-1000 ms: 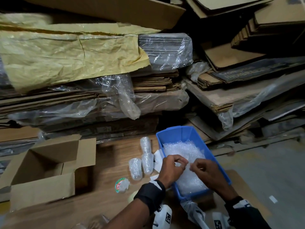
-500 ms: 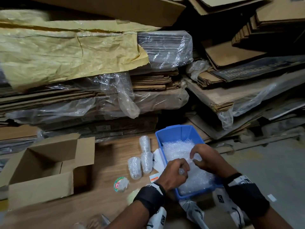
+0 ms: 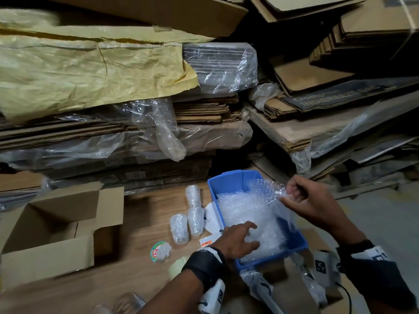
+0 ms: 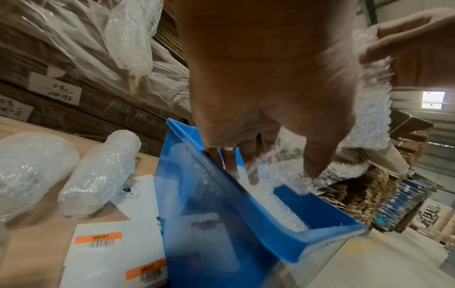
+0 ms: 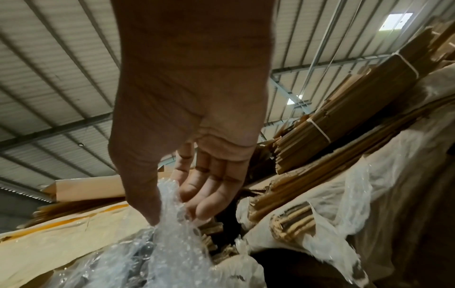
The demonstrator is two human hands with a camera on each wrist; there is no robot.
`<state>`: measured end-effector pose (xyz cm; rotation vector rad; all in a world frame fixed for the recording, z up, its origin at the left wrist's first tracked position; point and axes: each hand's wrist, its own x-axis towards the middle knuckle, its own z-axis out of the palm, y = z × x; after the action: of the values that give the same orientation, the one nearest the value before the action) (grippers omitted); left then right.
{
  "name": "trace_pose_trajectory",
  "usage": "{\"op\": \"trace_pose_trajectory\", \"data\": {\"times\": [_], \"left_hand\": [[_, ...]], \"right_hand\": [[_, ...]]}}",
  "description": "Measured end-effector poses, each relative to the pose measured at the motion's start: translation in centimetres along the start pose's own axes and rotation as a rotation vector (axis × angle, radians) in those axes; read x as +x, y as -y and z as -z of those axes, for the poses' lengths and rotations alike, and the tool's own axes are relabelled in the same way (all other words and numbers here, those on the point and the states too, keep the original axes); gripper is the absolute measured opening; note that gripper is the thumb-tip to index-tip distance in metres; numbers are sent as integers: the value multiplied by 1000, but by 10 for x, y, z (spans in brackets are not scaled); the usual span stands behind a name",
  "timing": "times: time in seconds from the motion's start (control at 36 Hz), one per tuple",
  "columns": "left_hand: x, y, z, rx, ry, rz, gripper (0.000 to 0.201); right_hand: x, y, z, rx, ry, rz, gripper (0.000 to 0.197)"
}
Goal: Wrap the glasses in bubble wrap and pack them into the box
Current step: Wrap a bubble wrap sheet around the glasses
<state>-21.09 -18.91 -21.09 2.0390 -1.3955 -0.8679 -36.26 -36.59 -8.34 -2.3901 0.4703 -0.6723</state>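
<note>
Head view: our right hand [image 3: 310, 200] pinches a bubble wrap sheet [image 3: 265, 189] above the blue bin [image 3: 229, 180]; our left hand [image 3: 240, 241] presses the pile, fingers spread. Wrapped glasses [image 3: 195, 209] lie beside it. Extra sheets may cling and lift out.

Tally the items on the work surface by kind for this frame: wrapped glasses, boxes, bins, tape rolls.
Wrapped glasses: 3
Open cardboard box: 1
Blue bin of bubble wrap: 1
Tape roll: 1
Total: 6
</note>
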Motion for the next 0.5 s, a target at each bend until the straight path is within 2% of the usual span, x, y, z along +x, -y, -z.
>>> {"op": "trace_pose_trajectory", "data": {"times": [0.06, 0.11, 0.19, 0.31, 0.39, 0.44, 0.5], "left_hand": [[-2, -3, -1, -54, -79, -19, 64], [-3, -6, 0, -143, -196, -28, 78], [-5, -14, 9, -399, -335, -70, 94], [-11, -30, 37, -637, -404, -148, 83], [-18, -37, 55, -644, -459, -207, 75], [-22, -40, 64, -639, -500, -221, 77], [-27, -40, 73, -676, -500, -224, 83]], "right_hand": [[0, 9, 7, -9, 3, 14, 29], [1, 14, 11, -45, 25, 39, 31], [2, 17, 12, -90, 36, 70, 23], [0, 27, 5, -85, 58, 90, 4], [2, 36, -3, -57, 71, 113, 10], [3, 44, -9, -41, 94, 136, 14], [3, 52, -15, -10, 111, 139, 10]]}}
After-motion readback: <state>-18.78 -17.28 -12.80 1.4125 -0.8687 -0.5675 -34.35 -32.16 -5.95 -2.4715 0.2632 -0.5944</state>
